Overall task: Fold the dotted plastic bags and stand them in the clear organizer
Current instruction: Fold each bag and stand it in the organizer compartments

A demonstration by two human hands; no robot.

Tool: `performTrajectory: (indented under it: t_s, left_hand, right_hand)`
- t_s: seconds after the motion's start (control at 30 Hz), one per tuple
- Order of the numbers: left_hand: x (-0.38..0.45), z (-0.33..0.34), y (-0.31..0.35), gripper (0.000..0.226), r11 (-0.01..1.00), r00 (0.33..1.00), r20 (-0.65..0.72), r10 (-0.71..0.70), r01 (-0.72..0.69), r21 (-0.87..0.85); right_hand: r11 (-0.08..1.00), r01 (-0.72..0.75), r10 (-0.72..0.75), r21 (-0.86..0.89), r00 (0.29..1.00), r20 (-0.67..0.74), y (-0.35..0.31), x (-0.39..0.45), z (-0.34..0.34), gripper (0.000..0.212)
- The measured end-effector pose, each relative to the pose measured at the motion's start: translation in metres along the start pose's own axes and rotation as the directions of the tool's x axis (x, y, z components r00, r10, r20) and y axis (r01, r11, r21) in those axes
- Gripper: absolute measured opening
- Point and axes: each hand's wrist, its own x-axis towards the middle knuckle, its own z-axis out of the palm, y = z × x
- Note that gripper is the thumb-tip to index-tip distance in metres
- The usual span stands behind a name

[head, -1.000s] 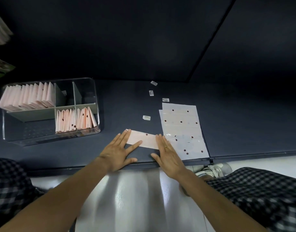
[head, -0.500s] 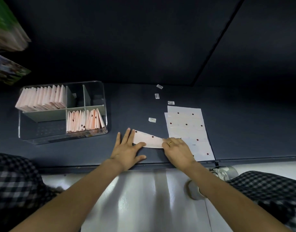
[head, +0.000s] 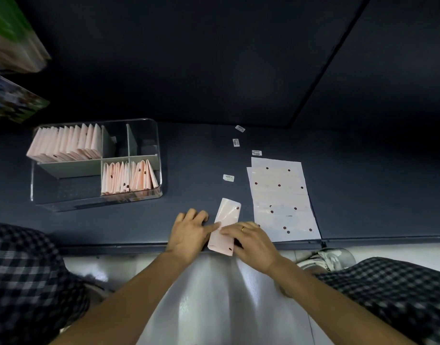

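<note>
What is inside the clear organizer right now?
Folded pink dotted bags fill the clear organizer's far-left compartment, more the near-right; the two small far-right sections look empty; lower edges hidden.

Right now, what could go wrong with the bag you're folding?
The folded bag hangs past the near edge of the dark table, so it might slip off if the left hand and right hand let go. The plastic looks glossy, so the fold could spring open. The stack of flat bags lies close beside the right hand and could get nudged.
</note>
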Motion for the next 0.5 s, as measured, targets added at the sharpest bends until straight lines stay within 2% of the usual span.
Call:
performTrajectory:
  t_s: [0.07,0.13,0.23,0.3,0.37,0.43,0.5]
  left_hand:
    - [0.000,0.003,-0.002,0.036,0.998,1.000,-0.012,-0.029,0.028,-0.064]
    - [0.000,0.005,-0.003,0.016,0.955,0.985,0.007,-0.172,0.168,-0.244]
    - [0.004,0.016,-0.002,0.016,0.819,0.907,0.133,-0.401,0.419,-0.392]
    - [0.009,0.020,-0.001,0.015,0.772,0.868,0.191,-0.459,0.496,-0.397]
    - [0.014,0.021,0.000,0.012,0.745,0.842,0.240,-0.482,0.539,-0.393]
    - [0.017,0.021,0.001,0.011,0.728,0.826,0.260,-0.500,0.563,-0.391]
    - [0.019,0.019,0.003,0.011,0.715,0.809,0.278,-0.518,0.588,-0.379]
  right_hand:
    - [0.990,-0.128,0.128,0.055,0.992,0.011,0.007,0.000,-0.002,0.023]
    - [0.940,-0.293,0.302,0.171,0.953,-0.028,0.009,0.004,-0.001,0.011]
    - [0.750,-0.523,0.558,0.405,0.829,0.038,0.006,0.013,0.002,0.012]
    - [0.636,-0.588,0.630,0.499,0.769,0.102,0.007,0.020,0.003,0.007]
    - [0.547,-0.664,0.698,0.510,0.698,0.161,0.010,0.027,0.000,0.005]
    - [0.504,-0.725,0.737,0.469,0.644,0.205,0.012,0.034,-0.001,0.018]
    - [0.491,-0.759,0.749,0.428,0.619,0.238,0.012,0.039,-0.002,0.021]
